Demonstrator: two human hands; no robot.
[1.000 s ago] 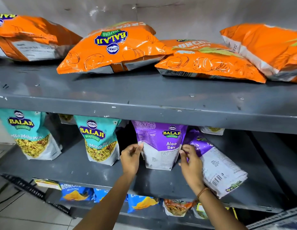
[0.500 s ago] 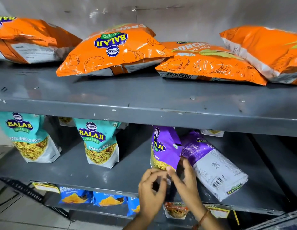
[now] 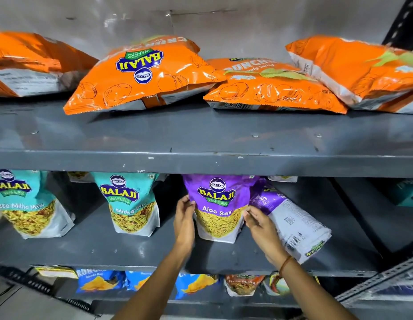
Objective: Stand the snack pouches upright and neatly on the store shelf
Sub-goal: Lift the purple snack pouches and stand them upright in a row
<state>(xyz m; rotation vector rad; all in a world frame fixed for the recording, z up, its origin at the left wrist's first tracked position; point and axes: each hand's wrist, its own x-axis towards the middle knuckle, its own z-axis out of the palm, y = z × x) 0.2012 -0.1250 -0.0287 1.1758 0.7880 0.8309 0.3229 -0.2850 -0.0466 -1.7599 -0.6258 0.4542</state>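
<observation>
A purple Aloo Sev pouch point(image 3: 220, 205) stands upright on the middle shelf point(image 3: 131, 248), its front facing me. My left hand point(image 3: 184, 220) grips its left edge and my right hand point(image 3: 262, 227) grips its right edge. Just right of it a second purple pouch point(image 3: 290, 218) lies tilted on its back, label side up, partly behind my right hand. Two teal Mitha Mix pouches point(image 3: 131, 204) point(image 3: 27, 204) stand upright further left on the same shelf.
Several orange wafer bags point(image 3: 140, 75) lie flat on the top shelf point(image 3: 200, 139). Blue and other small packets point(image 3: 101, 279) hang below the middle shelf. A slotted metal upright point(image 3: 385, 278) crosses the lower right. Small pouches point(image 3: 282, 179) sit at the shelf's back.
The purple pouch, shown back side out, then edge-on, has been turned so its front faces me and now stands upright. Both hands moved from its lower front up to its sides.
</observation>
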